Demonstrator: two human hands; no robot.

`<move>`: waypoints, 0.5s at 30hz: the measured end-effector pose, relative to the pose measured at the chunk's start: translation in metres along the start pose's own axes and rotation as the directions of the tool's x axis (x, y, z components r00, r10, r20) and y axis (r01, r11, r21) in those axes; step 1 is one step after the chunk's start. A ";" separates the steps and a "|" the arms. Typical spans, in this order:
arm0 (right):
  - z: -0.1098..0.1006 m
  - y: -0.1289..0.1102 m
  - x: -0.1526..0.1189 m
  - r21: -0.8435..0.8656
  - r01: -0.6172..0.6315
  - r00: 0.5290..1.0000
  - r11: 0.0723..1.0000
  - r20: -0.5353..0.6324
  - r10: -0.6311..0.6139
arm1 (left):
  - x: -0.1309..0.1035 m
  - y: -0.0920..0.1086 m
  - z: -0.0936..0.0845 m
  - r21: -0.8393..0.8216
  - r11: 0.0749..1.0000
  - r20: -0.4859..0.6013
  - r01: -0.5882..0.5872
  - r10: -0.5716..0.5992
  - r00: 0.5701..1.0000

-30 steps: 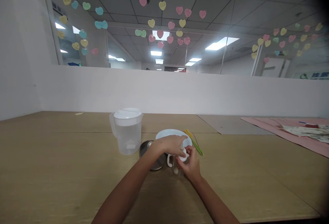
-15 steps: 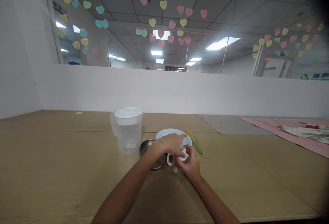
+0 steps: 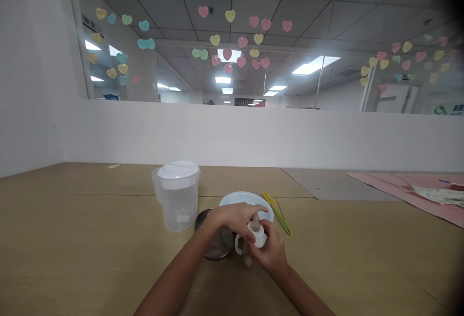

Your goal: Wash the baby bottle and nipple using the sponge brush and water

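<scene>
A small white bottle top with a clear teat (image 3: 256,229) is between my two hands. My left hand (image 3: 237,219) reaches over from the left, its fingers closed on the top's left side and its index finger stretched past the teat. From the right, my right hand (image 3: 271,251) wraps round the same white piece. Just left of it a white curved handle (image 3: 238,245) shows, with a clear part hanging below. Behind my hands lies a white plate (image 3: 243,197). A round metal pan (image 3: 219,246) sits under my left wrist.
A clear lidded pitcher (image 3: 179,200) stands at the left. The green-handled brush (image 3: 282,219) with yellow bristles leans by the plate's right edge. A pink cloth (image 3: 395,186) with items on it lies far right, before the white wall (image 3: 217,135).
The view has tilted a little, so everything sits lower in the frame. My left hand has shifted slightly off the white top, and more of the teat shows.
</scene>
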State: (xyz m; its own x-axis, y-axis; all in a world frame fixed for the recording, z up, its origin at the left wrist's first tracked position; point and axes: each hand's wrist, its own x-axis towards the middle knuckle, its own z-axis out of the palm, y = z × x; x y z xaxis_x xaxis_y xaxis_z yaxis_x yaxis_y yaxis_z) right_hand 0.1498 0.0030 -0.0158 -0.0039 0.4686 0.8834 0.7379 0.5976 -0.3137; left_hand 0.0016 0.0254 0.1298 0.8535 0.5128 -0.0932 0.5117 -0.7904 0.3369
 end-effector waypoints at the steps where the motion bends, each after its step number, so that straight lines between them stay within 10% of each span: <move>1: -0.001 0.001 0.002 -0.004 0.018 1.000 1.000 -0.007 -0.018 | 0.001 -0.002 -0.001 -0.026 1.000 0.004 0.002 -0.002 1.000; 15: 0.022 0.021 -0.015 0.086 -0.145 0.986 0.986 -0.064 0.151 | -0.004 0.002 -0.016 -0.179 0.980 -0.010 0.091 -0.095 0.995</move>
State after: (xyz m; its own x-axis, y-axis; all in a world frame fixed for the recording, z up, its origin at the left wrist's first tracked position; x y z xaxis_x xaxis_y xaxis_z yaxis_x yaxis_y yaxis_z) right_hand 0.1511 0.0227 -0.0434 0.1507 0.5110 0.8463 0.6702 0.5765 -0.4675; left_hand -0.0025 0.0271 0.1463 0.8000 0.5889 -0.1149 0.5616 -0.6674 0.4890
